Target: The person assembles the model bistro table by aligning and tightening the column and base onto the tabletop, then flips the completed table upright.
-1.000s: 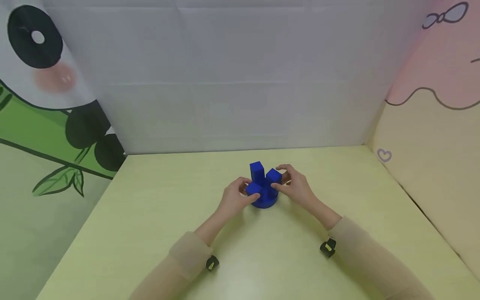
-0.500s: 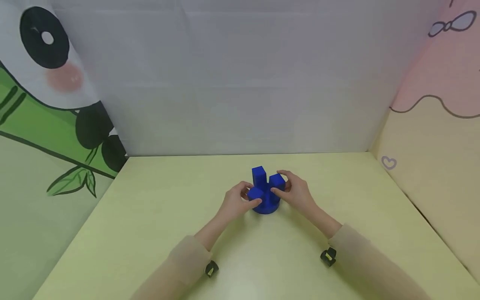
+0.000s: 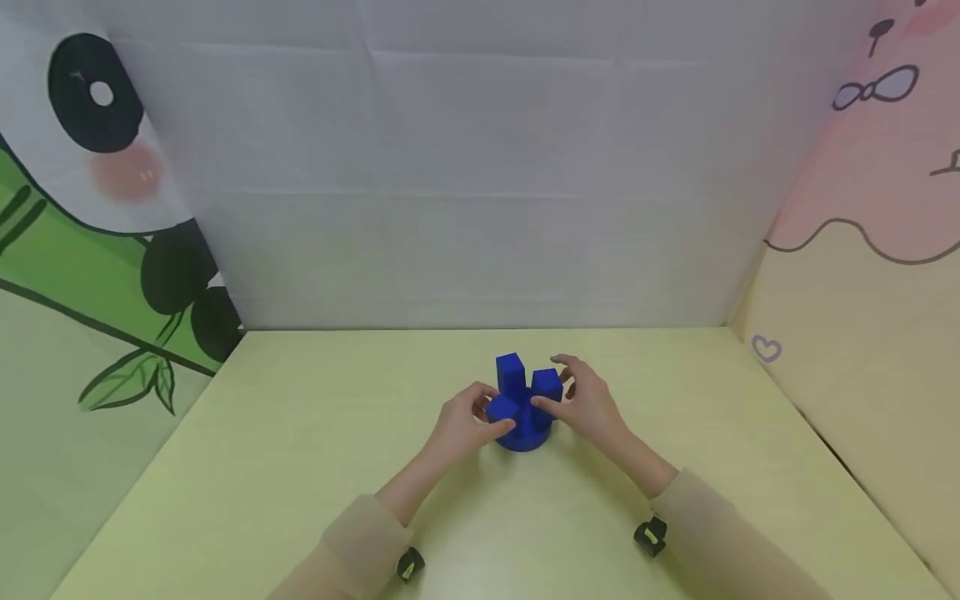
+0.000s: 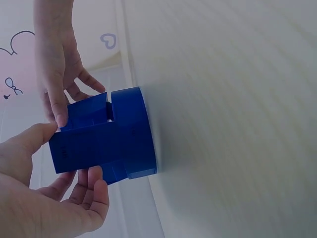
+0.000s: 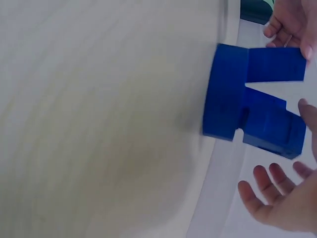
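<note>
A blue piece with a round base (image 3: 523,442) and three upright square posts stands on the table. My left hand (image 3: 459,429) holds the near left post (image 3: 501,408); in the left wrist view its thumb lies at the post's top edge and its curled fingers at the opposite side. Around the right post (image 3: 547,385) my right hand (image 3: 592,407) is spread. In the right wrist view, the right fingers (image 5: 265,186) are apart from the blue piece, and the thumb is close to a post's top; whether it touches, I cannot tell. The rear post (image 3: 511,375) is the tallest in the head view.
The pale yellow table (image 3: 322,417) reaches back to a white cloth wall (image 3: 420,183). Printed cartoon panels stand at the left and right sides. A small black device (image 3: 410,564) sits at the left wrist, and another black device (image 3: 651,536) at the right.
The whole scene sits lower in the head view, as the camera has tilted. The right fingers stand a little farther from the right post; the blue piece stays between the hands.
</note>
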### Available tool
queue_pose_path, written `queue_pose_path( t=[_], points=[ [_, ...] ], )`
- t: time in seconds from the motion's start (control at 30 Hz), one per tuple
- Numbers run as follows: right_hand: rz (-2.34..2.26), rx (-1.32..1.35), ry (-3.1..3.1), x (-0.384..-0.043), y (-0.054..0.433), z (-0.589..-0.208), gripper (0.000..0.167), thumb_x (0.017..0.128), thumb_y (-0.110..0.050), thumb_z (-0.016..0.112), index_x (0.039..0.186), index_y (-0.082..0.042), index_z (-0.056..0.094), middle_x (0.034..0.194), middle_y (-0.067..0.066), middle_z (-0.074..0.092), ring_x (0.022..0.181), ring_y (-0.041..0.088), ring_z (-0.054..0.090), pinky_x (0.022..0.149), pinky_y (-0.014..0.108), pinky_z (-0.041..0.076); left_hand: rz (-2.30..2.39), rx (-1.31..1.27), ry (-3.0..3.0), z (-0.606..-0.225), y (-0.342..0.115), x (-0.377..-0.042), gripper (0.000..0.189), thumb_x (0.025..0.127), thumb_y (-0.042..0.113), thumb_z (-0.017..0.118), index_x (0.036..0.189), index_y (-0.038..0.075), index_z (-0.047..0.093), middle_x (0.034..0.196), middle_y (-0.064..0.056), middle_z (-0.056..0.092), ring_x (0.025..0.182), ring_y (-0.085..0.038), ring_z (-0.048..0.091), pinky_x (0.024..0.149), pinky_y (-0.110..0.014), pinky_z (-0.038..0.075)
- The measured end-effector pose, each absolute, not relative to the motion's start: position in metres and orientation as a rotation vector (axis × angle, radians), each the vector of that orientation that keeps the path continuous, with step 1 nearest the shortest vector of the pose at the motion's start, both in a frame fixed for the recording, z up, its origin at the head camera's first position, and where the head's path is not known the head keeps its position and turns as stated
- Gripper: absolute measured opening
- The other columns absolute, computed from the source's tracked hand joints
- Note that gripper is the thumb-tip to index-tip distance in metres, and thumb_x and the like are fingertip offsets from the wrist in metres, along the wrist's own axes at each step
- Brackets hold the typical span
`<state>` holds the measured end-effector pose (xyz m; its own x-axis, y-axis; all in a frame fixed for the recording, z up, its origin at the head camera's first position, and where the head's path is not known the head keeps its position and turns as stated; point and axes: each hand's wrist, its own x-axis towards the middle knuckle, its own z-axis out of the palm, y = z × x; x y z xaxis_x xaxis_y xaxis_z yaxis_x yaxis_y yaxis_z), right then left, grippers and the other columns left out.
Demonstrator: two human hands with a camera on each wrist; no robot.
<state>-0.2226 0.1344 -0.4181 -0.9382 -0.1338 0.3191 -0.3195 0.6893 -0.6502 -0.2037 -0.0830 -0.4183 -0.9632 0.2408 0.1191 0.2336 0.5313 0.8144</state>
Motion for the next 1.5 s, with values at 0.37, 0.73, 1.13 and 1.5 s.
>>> queue_pose_path(
  t=[0.37,0.73,1.13,1.5],
  points=[
    [0.892,0.956,-2.555,-0.229,0.159,-0.397,0.044,0.093,-0.010,0.057,0.136,-0.011,0.047,0.134,0.008,0.052,0.120,0.028,0.049,0.098,0.049,0.042,1.451,0.417,2.722,-0.419,-0.085,-0.205,0.043,0.078,0.029,0.077,0.111,0.010,0.057,0.089,-0.004,0.060,0.082,-0.019,0.053,0.062,-0.025,0.046],
    [0.590,1.287,-2.631,-0.242,0.167,-0.396,0.054,0.089,0.013,0.043,0.135,-0.013,0.051,0.141,0.007,0.048,0.128,0.026,0.044,0.104,0.045,0.038,1.445,0.429,2.721,-0.416,-0.085,-0.202,0.043,0.079,0.029,0.077,0.112,0.010,0.057,0.089,-0.004,0.060,0.082,-0.018,0.053,0.062,-0.025,0.046],
    [0.431,1.259,-2.663,-0.239,0.169,-0.388,0.043,0.089,-0.002,0.061,0.130,-0.014,0.056,0.125,0.011,0.051,0.108,0.025,0.052,0.089,0.040,0.049,1.457,0.439,2.722,-0.413,-0.086,-0.202,0.041,0.079,0.026,0.077,0.112,0.009,0.059,0.089,-0.004,0.062,0.082,-0.019,0.054,0.063,-0.026,0.046],
    [0.532,1.036,-2.716,-0.230,0.168,-0.394,0.036,0.087,-0.023,0.069,0.121,-0.015,0.063,0.109,0.004,0.051,0.093,0.020,0.055,0.080,0.032,0.051,1.457,0.425,2.724,-0.412,-0.086,-0.202,0.041,0.079,0.027,0.076,0.112,0.009,0.059,0.089,-0.004,0.062,0.081,-0.018,0.054,0.063,-0.026,0.046]
  ],
)
